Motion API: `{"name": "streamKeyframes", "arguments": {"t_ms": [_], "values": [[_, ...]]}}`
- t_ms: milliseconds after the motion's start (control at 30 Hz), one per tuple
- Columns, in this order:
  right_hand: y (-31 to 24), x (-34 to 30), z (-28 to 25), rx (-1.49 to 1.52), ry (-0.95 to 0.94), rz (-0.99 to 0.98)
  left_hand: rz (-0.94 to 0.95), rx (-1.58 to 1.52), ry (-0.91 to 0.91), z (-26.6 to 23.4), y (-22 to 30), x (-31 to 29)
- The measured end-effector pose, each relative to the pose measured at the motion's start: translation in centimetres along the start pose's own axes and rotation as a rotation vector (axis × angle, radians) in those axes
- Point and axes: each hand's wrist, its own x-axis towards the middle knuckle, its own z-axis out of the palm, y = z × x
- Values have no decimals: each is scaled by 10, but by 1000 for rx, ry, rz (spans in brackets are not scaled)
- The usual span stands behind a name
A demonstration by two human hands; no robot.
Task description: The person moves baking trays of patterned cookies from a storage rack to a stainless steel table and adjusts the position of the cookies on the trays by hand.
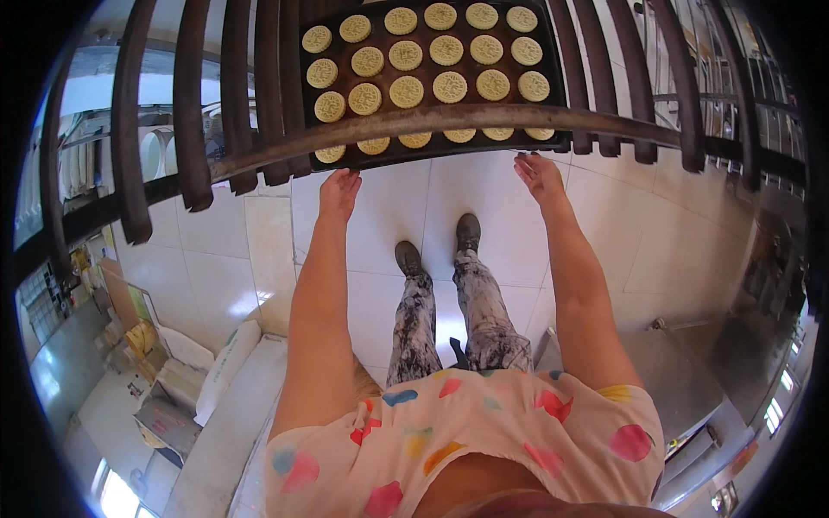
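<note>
A dark baking tray (432, 76) carries several rows of round, pale, pattern-stamped pastries (405, 55). It lies within a brown slatted rack (194, 112), and the rack's curved front bar (484, 118) crosses above the nearest row of pastries. My left hand (338, 194) is at the tray's near left corner, with its fingers curled up at the edge. At the near right corner, my right hand (541, 177) has its fingertips at the edge, palm turned up. Some fingertips are hidden by the tray rim.
White floor tiles (371, 207) lie under my feet. On the lower left are a pale worktop (229, 432) and a white sack (226, 371). A metal counter (669, 371) stands on the right. More metal racking (691, 69) is at the upper right.
</note>
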Motion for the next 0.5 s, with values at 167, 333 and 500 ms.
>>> {"name": "streamKeyframes", "arguments": {"t_ms": [167, 333, 500], "values": [[-3, 38, 15, 157, -15, -15, 55, -198, -22, 5, 3, 25], [4, 40, 29, 147, 53, -150, 202, -161, -151, -1, -2, 31], [30, 9, -25, 105, -36, -52, 190, -52, -73, -42, -22, 0]]}}
